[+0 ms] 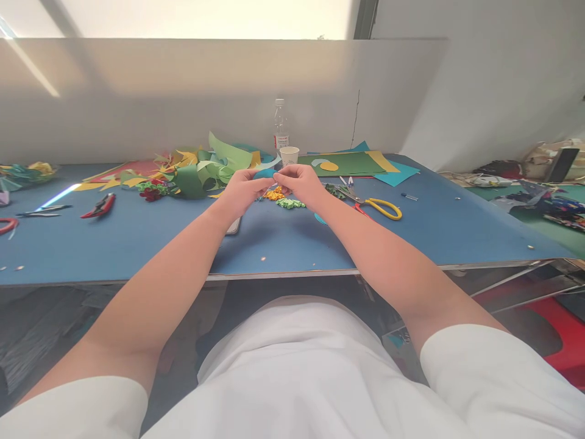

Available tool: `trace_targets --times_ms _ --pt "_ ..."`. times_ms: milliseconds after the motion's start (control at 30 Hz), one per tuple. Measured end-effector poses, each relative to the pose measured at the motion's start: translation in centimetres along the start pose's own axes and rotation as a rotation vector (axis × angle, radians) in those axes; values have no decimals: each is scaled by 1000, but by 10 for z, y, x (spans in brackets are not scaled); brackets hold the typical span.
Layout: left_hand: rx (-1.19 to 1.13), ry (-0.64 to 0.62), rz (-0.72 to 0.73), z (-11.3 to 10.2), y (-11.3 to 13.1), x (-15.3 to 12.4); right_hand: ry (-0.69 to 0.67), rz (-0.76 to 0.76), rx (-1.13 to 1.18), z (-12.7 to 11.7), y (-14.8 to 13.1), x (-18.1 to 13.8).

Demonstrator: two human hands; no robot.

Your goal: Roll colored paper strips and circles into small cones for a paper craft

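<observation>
My white shirt (pixel 292 372) filled the foreground. Beyond it, my left hand (pixel 241 192) and right hand (pixel 302 183) pinched a blue piece (pixel 265 174), likely paper, between them, raised above the blue table (pixel 457 231). An uneven tug from either of the 2 could, I judged, have torn or creased it. My grip hid much of its outline; my left arm (pixel 183 268) partly covered a pale-edged object (pixel 234 227) I couldn't identify.

The held paper (pixel 265 174) is blue, scissor handles (pixel 397 215) yellow
</observation>
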State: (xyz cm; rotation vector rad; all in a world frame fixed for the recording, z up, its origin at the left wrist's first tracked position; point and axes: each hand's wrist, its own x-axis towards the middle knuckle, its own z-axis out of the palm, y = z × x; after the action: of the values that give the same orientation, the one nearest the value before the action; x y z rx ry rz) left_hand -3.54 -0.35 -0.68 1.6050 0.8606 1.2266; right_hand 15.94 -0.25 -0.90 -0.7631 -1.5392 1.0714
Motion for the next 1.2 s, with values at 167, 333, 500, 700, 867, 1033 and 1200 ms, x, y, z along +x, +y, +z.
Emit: trace_targets --times_ms 167,333,500,700,867,1033,1200 --pt "8 7 14 -1 -1 1 6 -27 1 0 -1 0" --pt "65 10 14 -1 -3 1 47 -34 -35 -1 -3 -1" --pt "104 36 -6 0 -3 1 17 -12 -44 0 -7 -2" --pt "115 67 4 3 0 -1 21 5 -34 2 -7 -3" --pt "94 30 13 3 -1 -1 36 8 -6 4 -4 -4" --pt "97 7 20 -1 -5 0 74 11 43 6 -1 -5" --pt "93 -13 33 -2 -6 1 68 11 55 5 0 -5"
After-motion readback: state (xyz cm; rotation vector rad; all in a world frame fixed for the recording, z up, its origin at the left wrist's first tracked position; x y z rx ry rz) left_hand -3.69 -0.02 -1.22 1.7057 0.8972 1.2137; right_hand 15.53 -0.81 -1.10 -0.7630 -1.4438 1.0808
